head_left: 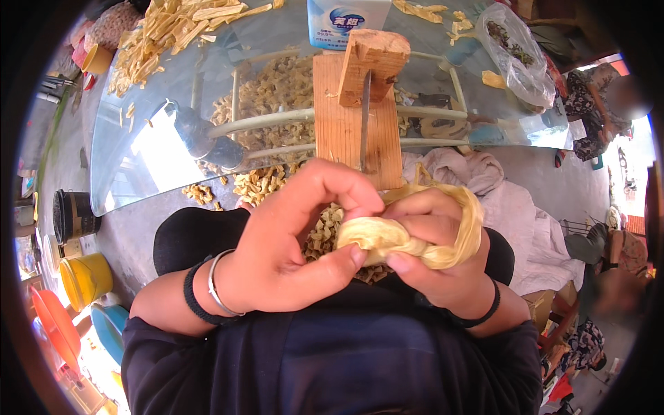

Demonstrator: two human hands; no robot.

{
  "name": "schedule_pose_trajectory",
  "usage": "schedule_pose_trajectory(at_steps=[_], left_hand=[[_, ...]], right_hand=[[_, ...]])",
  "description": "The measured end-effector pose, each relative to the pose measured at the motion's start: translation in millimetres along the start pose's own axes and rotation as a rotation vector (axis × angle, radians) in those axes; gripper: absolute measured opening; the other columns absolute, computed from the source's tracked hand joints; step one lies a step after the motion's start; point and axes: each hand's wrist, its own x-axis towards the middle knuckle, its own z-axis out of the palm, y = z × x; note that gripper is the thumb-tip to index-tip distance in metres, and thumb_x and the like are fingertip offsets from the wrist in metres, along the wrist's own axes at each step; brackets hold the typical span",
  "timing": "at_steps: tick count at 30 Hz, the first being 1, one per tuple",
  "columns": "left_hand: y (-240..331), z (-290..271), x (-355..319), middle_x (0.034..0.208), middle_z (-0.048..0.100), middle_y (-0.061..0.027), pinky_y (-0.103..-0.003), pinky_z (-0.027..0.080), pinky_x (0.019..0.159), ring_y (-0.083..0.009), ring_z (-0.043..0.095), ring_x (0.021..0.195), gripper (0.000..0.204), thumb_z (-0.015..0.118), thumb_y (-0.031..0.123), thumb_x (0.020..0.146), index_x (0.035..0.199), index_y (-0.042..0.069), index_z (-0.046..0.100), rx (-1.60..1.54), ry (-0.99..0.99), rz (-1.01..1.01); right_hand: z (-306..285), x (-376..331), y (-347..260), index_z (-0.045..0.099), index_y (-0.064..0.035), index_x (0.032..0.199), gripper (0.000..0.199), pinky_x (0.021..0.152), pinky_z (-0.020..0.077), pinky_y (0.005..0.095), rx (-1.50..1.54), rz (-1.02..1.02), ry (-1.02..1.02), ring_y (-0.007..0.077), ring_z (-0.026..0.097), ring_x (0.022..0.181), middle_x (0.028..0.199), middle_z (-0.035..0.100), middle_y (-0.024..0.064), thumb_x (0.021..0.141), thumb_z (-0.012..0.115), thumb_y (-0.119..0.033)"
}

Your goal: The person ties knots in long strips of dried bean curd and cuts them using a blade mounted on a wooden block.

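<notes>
Between my hands is a soft, pale yellow strip of tofu skin (443, 252), looped and twisted into a thick fold. My left hand (297, 235) pinches the fold's left end between thumb and fingers. The other hand, my right (443, 228), closes around the twisted part, with a loop of the strip passing over its fingers. Just beyond them a wooden board (384, 149) reaches over the table edge. A metal blade (366, 124) stands along it, set in a wooden block (373, 59). Short cut pieces (325, 235) lie below my hands, partly hidden by them.
On the glass table (277, 83) lie a heap of yellow strips (166, 34), a blue-and-white pack (339, 21) and a clear plastic bag (519, 55). Many small pieces show beneath the glass. Buckets (86, 277) stand at left, whitish cloth (512, 221) at right. People sit at far right.
</notes>
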Motion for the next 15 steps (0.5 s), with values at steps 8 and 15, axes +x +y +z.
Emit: schedule_pose_trajectory(at_steps=[8,15], left_hand=[[3,9,-8,0.107,0.052,-0.0191,-0.028,0.048,0.073,-0.0148,0.055,0.071,0.028,0.055,0.000,0.092,0.118,-0.004,0.045,0.349,0.041,0.272],[10,-4,1,0.078,0.049,-0.0140,-0.038,0.044,0.064,-0.0319,0.052,0.072,0.012,0.061,0.009,0.092,0.087,-0.001,0.055,0.473,-0.123,0.183]], right_hand=[[2,-9,-2,0.067,-0.0063,0.097,0.032,0.058,0.0483,0.0332,-0.315,-0.069,0.111,0.0232,0.062,0.065,0.080,0.062,0.0058,0.072,0.084,-0.017],[-2,0,-5,0.069,-0.0068,0.104,0.026,0.064,0.0517,0.0333,-0.349,0.013,-0.052,0.0241,0.066,0.074,0.089,0.068,0.0082,0.086,0.073,-0.025]])
